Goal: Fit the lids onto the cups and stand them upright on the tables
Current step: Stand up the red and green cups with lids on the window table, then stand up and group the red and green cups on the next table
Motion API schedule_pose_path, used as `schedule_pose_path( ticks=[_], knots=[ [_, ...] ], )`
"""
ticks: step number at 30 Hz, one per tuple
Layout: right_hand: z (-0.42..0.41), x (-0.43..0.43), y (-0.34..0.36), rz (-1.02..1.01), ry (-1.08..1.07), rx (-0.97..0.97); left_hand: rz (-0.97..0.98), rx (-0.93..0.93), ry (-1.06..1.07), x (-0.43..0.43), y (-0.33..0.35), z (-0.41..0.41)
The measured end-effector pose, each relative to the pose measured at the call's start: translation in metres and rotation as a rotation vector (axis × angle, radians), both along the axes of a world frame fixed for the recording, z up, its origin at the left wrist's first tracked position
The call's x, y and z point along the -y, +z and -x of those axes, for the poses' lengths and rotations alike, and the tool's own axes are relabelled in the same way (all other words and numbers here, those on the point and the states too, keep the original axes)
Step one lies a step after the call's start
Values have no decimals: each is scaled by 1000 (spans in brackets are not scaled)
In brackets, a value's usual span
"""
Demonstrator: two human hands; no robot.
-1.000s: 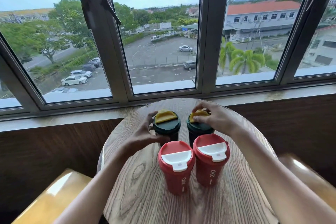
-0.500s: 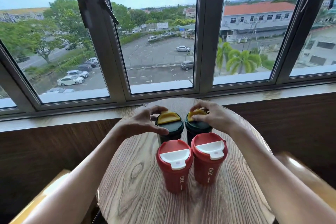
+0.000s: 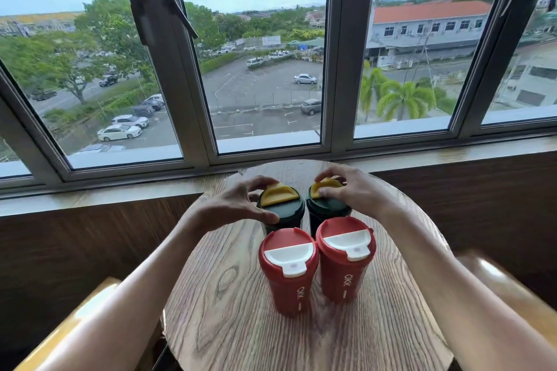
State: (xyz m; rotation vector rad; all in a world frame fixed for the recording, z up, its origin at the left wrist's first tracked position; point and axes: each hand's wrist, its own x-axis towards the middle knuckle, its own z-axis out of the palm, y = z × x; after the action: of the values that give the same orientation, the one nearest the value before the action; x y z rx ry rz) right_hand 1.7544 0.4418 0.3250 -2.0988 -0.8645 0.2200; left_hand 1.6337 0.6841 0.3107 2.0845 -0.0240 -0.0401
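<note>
Cups (image 3: 281, 210), dark green with yellow flaps, stand gripped by left hand (image 3: 232, 208) and right hand (image 3: 355, 193). Red white-flapped cups (image 3: 287, 283) stand just nearer. Round wooden table (image 3: 235, 325) shows bare wood in front.

With the left forearm (image 3: 135, 280) and right forearm (image 3: 452, 265) stretched forward and converging, the 2 hands sit palm down, left hand (image 3: 238, 205) curled round the left green lid (image 3: 283, 209), right hand (image 3: 352, 190) pinching the right green lid (image 3: 322, 208).

The left green cup (image 3: 281, 215), under the left hand (image 3: 238, 205), and the right green cup (image 3: 327, 211), under the right hand (image 3: 354, 191), are topped with yellow. The red cups (image 3: 289, 280) nearer than the hands are topped with white. The table (image 3: 229, 310) is streaked with brown wavy lines.
</note>
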Motion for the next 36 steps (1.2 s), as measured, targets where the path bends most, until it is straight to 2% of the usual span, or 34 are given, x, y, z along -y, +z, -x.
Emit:
schedule_pose_path(
  ticks=[10,13,18,23,30,36],
  knots=[
    [-1,1,-1,15,20,-3,142,-87,-35,2,1,4],
    [-1,0,0,47,23,14,131,-47,13,5,3,3],
    [-1,-3,2,69,-27,142,-36,237,337,8,2,-10],
    [7,-19,23,-69,-49,258,-240,353,546,18,16,-1],
    [42,-90,52,-68,210,257,-399,332,832,6,41,57],
    [119,-180,61,-62,495,218,-532,249,1139,-25,59,153]
  ],
)
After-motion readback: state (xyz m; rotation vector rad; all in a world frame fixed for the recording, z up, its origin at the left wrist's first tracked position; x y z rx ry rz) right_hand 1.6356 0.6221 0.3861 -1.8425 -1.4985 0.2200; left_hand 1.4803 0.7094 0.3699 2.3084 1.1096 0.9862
